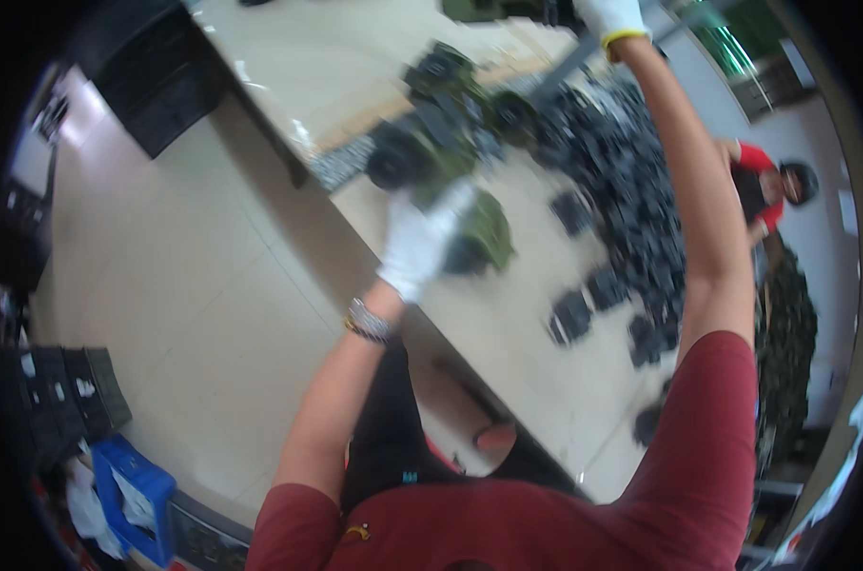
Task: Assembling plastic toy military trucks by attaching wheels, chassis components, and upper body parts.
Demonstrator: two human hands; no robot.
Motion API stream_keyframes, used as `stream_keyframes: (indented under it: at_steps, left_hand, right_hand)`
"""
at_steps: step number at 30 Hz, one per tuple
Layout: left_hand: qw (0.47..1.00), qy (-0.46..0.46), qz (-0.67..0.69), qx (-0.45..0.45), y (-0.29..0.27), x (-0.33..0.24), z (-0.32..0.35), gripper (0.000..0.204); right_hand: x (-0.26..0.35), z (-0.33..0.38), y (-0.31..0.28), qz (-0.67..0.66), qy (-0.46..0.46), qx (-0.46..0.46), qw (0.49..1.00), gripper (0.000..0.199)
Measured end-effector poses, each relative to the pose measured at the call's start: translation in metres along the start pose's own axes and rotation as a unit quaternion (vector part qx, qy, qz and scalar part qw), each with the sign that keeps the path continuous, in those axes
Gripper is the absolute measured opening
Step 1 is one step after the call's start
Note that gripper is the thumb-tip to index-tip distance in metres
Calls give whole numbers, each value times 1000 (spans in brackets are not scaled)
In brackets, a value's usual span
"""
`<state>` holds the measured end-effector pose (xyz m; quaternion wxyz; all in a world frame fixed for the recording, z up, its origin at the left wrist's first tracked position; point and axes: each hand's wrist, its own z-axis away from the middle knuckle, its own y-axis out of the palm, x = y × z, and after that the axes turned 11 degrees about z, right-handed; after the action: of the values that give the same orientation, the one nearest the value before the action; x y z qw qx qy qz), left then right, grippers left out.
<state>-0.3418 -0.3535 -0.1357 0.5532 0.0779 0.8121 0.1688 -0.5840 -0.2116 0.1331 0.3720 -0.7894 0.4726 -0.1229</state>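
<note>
My left hand (414,243), in a white glove, is over the near edge of the table (517,314). Its thumb and fingers are blurred, and beside them lies a green moulded piece (487,233) with a dark round part. I cannot tell whether the hand grips it. Just beyond are more green pieces (441,71) with black wheel-like discs (396,157). My right arm stretches far forward; my right hand (614,17), in a white glove with a yellow cuff, is cut off by the top of the picture, so its fingers are hidden.
A large heap of dark grey parts (612,162) covers the right of the table, with loose ones (569,316) nearer me. Another person (760,186) is at the far right, beside a dark green pile (786,333). Black crates (65,390) and a blue crate (132,495) stand at left.
</note>
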Motion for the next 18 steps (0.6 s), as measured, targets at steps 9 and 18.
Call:
stream_keyframes:
  at_steps: [9,18]
  left_hand:
    - [985,-51,157,-52,39,-27,-18,42]
    - [983,-70,164,-51,27,-28,-9,36]
  right_hand:
    - [20,193,-344,-98,171,214,957,8]
    - [13,379,-363,-9,-16,491,871,10]
